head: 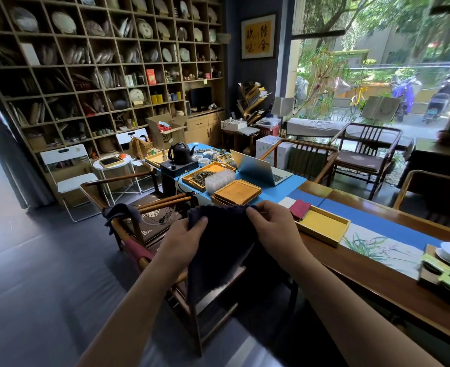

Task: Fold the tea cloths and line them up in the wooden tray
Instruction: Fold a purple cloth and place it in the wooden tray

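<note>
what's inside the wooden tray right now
A folded dark red cloth lies at the far end of the wooden tray, beside something white; the rest shows bare yellow floor. The right hand covers the tray's near-left corner.

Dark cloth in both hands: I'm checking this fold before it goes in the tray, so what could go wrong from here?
1. The dark navy cloth is held in the air by its top edge, left hand and right hand pinching it; folded unsupported, its edges may end up uneven.
2. The wooden tray already holds a folded red cloth at its far end; a careless placement could push it askew.
</note>
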